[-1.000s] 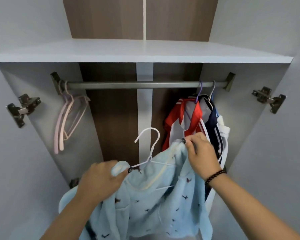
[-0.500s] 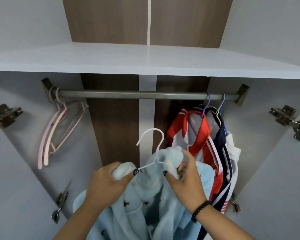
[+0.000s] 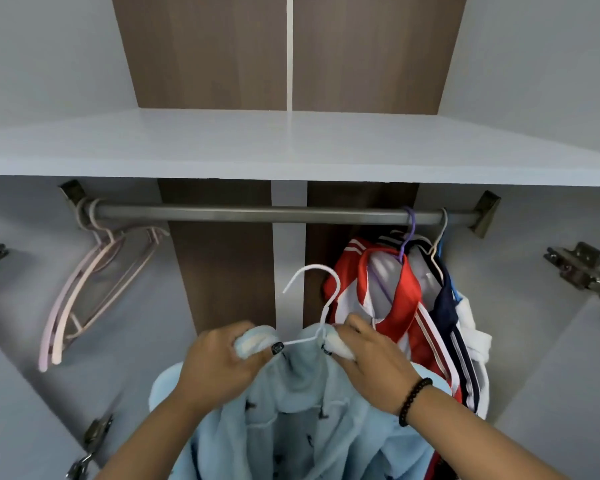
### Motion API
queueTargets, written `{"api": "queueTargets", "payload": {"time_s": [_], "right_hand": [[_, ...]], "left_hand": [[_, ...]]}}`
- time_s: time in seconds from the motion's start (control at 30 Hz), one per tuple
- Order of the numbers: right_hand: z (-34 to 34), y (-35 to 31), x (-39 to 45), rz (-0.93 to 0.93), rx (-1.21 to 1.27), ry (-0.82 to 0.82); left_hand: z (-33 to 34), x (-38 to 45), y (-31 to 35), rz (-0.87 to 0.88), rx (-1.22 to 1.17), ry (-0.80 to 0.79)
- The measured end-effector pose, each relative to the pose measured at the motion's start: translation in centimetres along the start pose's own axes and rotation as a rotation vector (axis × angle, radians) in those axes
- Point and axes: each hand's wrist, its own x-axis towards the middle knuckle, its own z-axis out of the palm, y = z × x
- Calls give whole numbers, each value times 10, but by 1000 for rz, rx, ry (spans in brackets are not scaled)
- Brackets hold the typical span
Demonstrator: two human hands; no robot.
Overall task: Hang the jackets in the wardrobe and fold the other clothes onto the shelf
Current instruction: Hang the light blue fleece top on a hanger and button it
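A light blue fleece jacket (image 3: 298, 420) with small dark prints sits on a white wire hanger (image 3: 317, 292), its hook free below the grey rail (image 3: 250, 213). My left hand (image 3: 222, 365) grips the jacket's left shoulder over the hanger arm. My right hand (image 3: 371, 355) grips the right shoulder near the hanger's neck. A red and white jacket (image 3: 392, 306) and a navy one (image 3: 447, 313) hang at the rail's right end. The white shelf (image 3: 291, 147) runs above the rail.
Several pink hangers (image 3: 94, 282) dangle bare at the rail's left end. Door hinges (image 3: 586, 268) stick out from both side walls. The rail's middle stretch carries nothing. A dark wooden back panel (image 3: 219, 258) lies behind.
Both hands have drawn together at the hanger's neck and lifted the jacket a little. The view has moved closer and tilted up, so the shelf and rail look larger.
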Motion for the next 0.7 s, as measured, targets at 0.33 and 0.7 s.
{"api": "queueTargets", "payload": {"time_s": [0.33,0.7], "right_hand": [[-27,40,42,444,248,100],[-45,56,102,749,189,82]], "left_hand": [[48,39,42,52,-102,132],[71,93,42,-417,-682,32]]}}
